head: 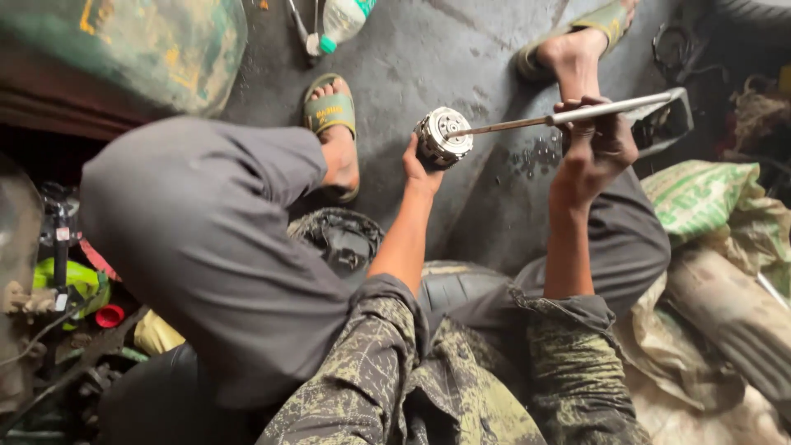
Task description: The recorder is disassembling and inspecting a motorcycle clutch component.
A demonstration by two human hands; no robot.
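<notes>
My left hand (418,165) grips a round metal clutch-like drum (442,136) from below, holding it up over the dark floor. My right hand (595,144) is closed around the silver handle of a long driver tool (568,115), whose thin shaft runs left and meets the centre of the drum. Both forearms come out of camouflage-patterned sleeves, and my knees in grey trousers sit on either side.
My feet in green sandals (331,111) rest on the grey concrete floor (461,58). A plastic bottle (342,21) lies at the top. A green-printed sack (700,202) is on the right. A black tyre (346,239) sits under my arms, with cluttered parts at the left.
</notes>
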